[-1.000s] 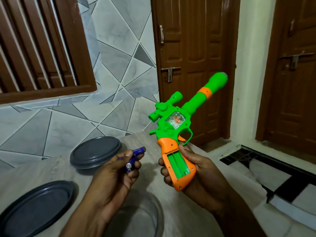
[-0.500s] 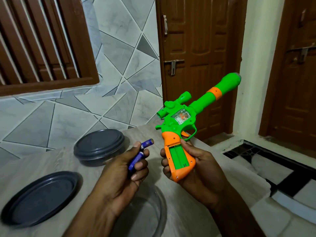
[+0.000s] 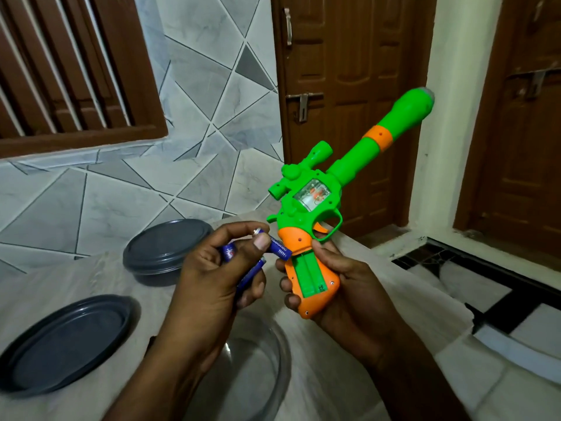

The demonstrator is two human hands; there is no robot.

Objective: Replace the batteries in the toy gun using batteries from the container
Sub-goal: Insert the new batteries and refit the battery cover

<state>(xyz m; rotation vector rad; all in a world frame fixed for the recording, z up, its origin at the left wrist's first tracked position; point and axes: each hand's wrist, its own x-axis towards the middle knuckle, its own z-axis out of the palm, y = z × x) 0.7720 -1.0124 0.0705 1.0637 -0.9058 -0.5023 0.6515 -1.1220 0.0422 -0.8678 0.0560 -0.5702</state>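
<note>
My right grip is clamped round the orange handle of the toy gun, which it holds above the worktop with the barrel toward 1 o'clock. I judge this attitude turns the open battery bay up for loading. The bay is a green trough, uncovered, with no cell visible in it. My left grip is clamped on two blue cells. The first battery is pinched under the thumb, its far end just beside the bay's top. The spare battery is tucked under the lower fingers, presumably kept ready. The toy gun is bright green plastic with an orange trigger and barrel band, a small scope and a clear side window. A lidded grey container stands at 10 o'clock of the left grip.
</note>
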